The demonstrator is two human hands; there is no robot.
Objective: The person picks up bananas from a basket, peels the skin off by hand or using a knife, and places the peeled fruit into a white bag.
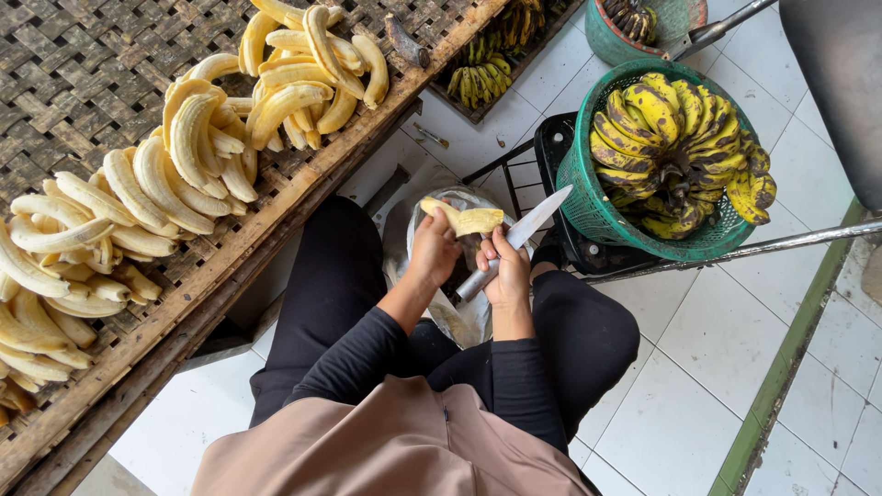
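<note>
The left hand [432,250] is closed around a half-peeled banana [464,219], whose long axis runs left to right, its free end pointing toward the right hand [505,276]. That hand grips a knife [524,234], blade slanting up and away just beside the fruit. Beyond stand a green basket [588,197] of unpeeled bananas and the woven bench [64,64] with peeled ones.

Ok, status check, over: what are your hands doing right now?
Left hand holds a peeled banana. Right hand grips a knife, blade pointing up. Green basket of unpeeled bananas just beyond; nothing in the way.
</note>
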